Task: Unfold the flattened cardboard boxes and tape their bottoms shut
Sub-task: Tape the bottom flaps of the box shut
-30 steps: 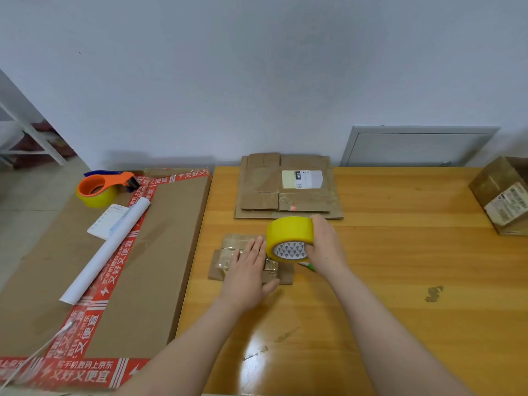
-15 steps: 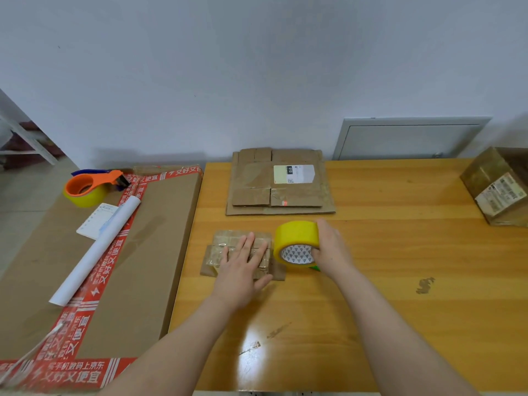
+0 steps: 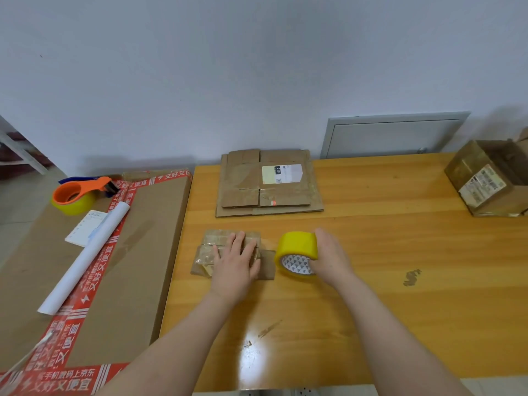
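A small flattened cardboard box (image 3: 210, 252), glossy with old tape, lies on the wooden table (image 3: 371, 281). My left hand (image 3: 234, 264) lies flat on it with fingers spread and straight. Just to its right, my right hand (image 3: 333, 257) grips a yellow tape roll (image 3: 297, 248) that stands on its edge on the table. A stack of larger flattened boxes (image 3: 268, 187) with a white label lies behind, near the wall.
A big flat carton with red printed tape (image 3: 114, 267) lies left of the table, carrying an orange tape dispenser (image 3: 80, 192), a white paper roll (image 3: 85, 258) and a note sheet. An assembled box (image 3: 491, 178) sits at the far right. A grey wall panel stands behind the table.
My right hand has carried the tape roll down and to the right, from above the small box onto the table beside it. My left hand stays flat on the box.
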